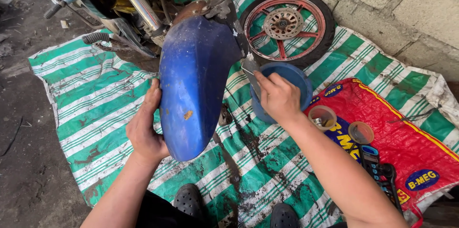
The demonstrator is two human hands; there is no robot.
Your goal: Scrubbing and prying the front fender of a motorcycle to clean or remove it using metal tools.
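Blue motorcycle front fender [193, 89], still on the fork, long axis running toward me. My left hand [146, 125] braces its left edge, fingers flat. My right hand [279, 96] pinches a grey sanding strip [252, 72] just right of it, over a blue basin [296, 77].

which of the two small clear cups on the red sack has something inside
The cup nearer the right hand, the left cup: small metal bits lie inside. The other cup looks empty.

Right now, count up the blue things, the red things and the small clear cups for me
Blue: 2, the fender under the left hand and the basin by the right hand
Red: 2, the wheel and the sack
Clear cups: 2
Total: 6
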